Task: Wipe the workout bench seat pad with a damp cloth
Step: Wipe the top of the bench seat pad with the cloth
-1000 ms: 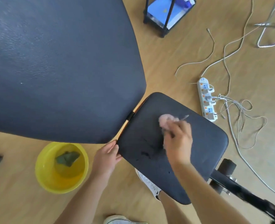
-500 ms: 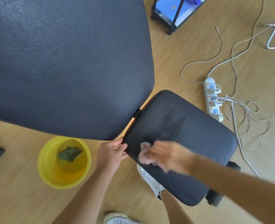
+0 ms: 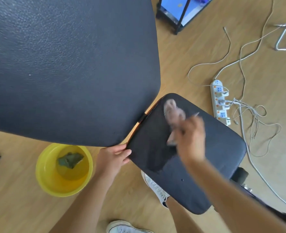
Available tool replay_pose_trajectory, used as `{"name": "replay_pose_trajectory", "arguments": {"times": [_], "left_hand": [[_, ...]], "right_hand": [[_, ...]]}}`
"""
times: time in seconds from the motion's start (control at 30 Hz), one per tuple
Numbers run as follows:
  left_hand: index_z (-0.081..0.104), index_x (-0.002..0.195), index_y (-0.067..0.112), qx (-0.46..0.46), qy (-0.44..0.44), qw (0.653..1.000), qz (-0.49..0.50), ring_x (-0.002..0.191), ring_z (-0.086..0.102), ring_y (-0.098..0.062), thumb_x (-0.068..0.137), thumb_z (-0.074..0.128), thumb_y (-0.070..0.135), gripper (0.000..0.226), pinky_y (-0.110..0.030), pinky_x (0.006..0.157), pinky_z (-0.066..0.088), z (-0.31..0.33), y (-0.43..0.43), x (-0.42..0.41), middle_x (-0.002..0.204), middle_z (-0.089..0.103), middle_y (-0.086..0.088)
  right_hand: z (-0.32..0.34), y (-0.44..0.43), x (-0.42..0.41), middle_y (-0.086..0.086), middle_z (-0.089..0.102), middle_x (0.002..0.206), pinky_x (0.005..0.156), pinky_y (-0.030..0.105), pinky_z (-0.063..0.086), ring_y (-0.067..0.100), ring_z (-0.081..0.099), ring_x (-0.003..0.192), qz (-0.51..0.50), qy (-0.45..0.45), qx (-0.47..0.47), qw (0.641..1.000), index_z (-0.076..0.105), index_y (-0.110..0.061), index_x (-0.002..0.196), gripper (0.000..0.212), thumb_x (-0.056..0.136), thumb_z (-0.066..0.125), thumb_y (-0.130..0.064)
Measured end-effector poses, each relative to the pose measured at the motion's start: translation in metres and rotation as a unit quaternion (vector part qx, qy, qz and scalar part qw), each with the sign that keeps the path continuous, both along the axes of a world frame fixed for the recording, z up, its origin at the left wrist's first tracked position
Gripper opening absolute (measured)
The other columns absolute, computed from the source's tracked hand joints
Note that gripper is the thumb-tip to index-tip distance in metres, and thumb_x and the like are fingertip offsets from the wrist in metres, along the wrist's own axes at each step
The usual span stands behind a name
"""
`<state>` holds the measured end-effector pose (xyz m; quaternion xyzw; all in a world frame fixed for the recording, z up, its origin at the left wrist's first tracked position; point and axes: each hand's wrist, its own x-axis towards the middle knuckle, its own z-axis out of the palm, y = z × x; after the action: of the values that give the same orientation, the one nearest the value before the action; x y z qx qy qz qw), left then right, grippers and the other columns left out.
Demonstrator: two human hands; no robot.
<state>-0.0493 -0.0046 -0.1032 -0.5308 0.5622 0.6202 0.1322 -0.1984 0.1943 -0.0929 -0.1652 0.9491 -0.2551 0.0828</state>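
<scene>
Mid-wipe: right hand (image 3: 191,140) clamps crumpled pink damp cloth (image 3: 172,113) at far corner of dark padded bench seat pad (image 3: 222,148); left hand (image 3: 113,157) pinches pad's near-left edge. Next: near dry half likely.

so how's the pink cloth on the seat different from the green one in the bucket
The pink cloth is gripped by the right hand and pressed on the seat pad; the green cloth lies loose in the yellow bucket, touched by neither hand. The pink cloth is motion-blurred, the green cloth sharp. The pink cloth is pale, the green cloth dark. Both are crumpled.
</scene>
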Motion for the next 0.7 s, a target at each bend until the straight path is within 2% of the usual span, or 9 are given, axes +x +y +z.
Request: {"name": "replay_pose_trajectory", "arguments": {"times": [0.07, 0.13, 0.17, 0.23, 0.3, 0.37, 0.47, 0.63, 0.7], "left_hand": [[0.070, 0.127, -0.003, -0.003, 0.000, 1.000, 0.004, 0.087, 0.077, -0.023, 0.085, 0.079, 0.000, 0.043, -0.017, 0.064, 0.061, -0.001, 0.000, 0.000, 0.113, 0.075, -0.015], [0.071, 0.127, -0.003, 0.001, -0.003, 1.000, 0.003, 0.087, 0.076, -0.022, 0.085, 0.078, 0.000, 0.042, -0.016, 0.062, 0.060, 0.000, 0.000, 0.001, 0.112, 0.074, -0.013], [0.070, 0.127, -0.003, 0.002, -0.001, 1.000, 0.000, 0.087, 0.075, -0.020, 0.085, 0.078, 0.000, 0.042, -0.016, 0.062, 0.060, 0.001, 0.001, 0.000, 0.110, 0.073, -0.012], [0.070, 0.127, -0.003, -0.006, 0.002, 1.000, -0.008, 0.087, 0.076, -0.020, 0.085, 0.078, 0.000, 0.043, -0.016, 0.063, 0.061, 0.000, 0.002, 0.000, 0.109, 0.073, -0.012], [0.070, 0.127, -0.002, 0.000, 0.000, 1.000, 0.008, 0.091, 0.077, -0.026, 0.086, 0.078, 0.002, 0.042, -0.015, 0.062, 0.060, 0.000, 0.002, 0.000, 0.111, 0.074, -0.012], [0.070, 0.128, -0.003, 0.009, 0.006, 1.000, 0.025, 0.094, 0.077, -0.032, 0.086, 0.078, 0.001, 0.043, -0.014, 0.059, 0.059, 0.000, 0.001, 0.000, 0.115, 0.074, -0.016], [0.070, 0.127, -0.004, 0.029, 0.004, 0.998, 0.053, 0.095, 0.076, -0.035, 0.085, 0.078, 0.000, 0.043, -0.014, 0.059, 0.059, 0.000, 0.001, 0.000, 0.119, 0.074, -0.019], [0.070, 0.128, 0.000, 0.066, -0.009, 0.992, 0.109, 0.094, 0.077, -0.035, 0.086, 0.079, 0.003, 0.043, -0.012, 0.058, 0.057, 0.004, 0.000, -0.003, 0.117, 0.075, -0.016], [0.070, 0.129, 0.000, 0.078, -0.014, 0.988, 0.130, 0.095, 0.076, -0.036, 0.086, 0.078, 0.003, 0.043, -0.011, 0.055, 0.056, 0.009, 0.001, -0.006, 0.115, 0.073, -0.015]], "right_hand": [[0.019, 0.001, 0.083, 0.008, 0.070, 0.087, 0.069, 0.036, 0.056, 0.026, 0.061, 0.074, 0.216, -0.126, -0.006, 0.968, 0.068, -0.010, 0.099, 0.033, 0.108, 0.044, -0.031], [0.019, 0.037, 0.094, 0.004, 0.070, 0.094, 0.067, 0.039, 0.053, 0.025, 0.058, 0.075, 0.415, -0.064, -0.003, 0.908, 0.069, -0.011, 0.100, 0.018, 0.101, 0.052, -0.010], [0.020, 0.056, 0.067, 0.007, 0.069, 0.093, 0.066, 0.044, 0.054, 0.027, 0.059, 0.078, 0.412, -0.059, 0.012, 0.909, 0.071, -0.005, 0.092, 0.014, 0.098, 0.059, -0.005], [0.006, 0.079, 0.003, 0.010, 0.060, 0.081, 0.065, 0.050, 0.051, 0.030, 0.053, 0.078, 0.134, -0.035, -0.012, 0.990, 0.068, 0.003, 0.075, 0.018, 0.092, 0.065, -0.001], [0.009, 0.076, 0.007, 0.008, 0.047, 0.079, 0.069, 0.046, 0.049, 0.027, 0.046, 0.076, -0.080, -0.001, 0.039, 0.996, 0.065, 0.003, 0.073, 0.014, 0.084, 0.074, 0.002], [0.021, 0.060, 0.073, 0.003, 0.042, 0.083, 0.068, 0.036, 0.044, 0.025, 0.042, 0.074, 0.053, -0.029, -0.002, 0.998, 0.067, -0.004, 0.088, 0.003, 0.087, 0.070, -0.004], [0.021, 0.102, 0.070, 0.003, 0.050, 0.081, 0.065, 0.030, 0.040, 0.023, 0.044, 0.072, 0.383, 0.018, 0.051, 0.922, 0.060, -0.017, 0.097, 0.018, 0.105, 0.045, -0.021], [0.014, 0.127, 0.022, 0.014, 0.052, 0.085, 0.070, 0.050, 0.051, 0.034, 0.052, 0.080, -0.141, 0.022, 0.089, 0.986, 0.071, 0.000, 0.083, 0.009, 0.083, 0.069, -0.008], [0.017, 0.098, 0.098, 0.009, 0.059, 0.093, 0.071, 0.041, 0.050, 0.029, 0.053, 0.079, 0.096, -0.036, 0.046, 0.994, 0.075, -0.008, 0.095, 0.011, 0.087, 0.069, -0.004]]}}
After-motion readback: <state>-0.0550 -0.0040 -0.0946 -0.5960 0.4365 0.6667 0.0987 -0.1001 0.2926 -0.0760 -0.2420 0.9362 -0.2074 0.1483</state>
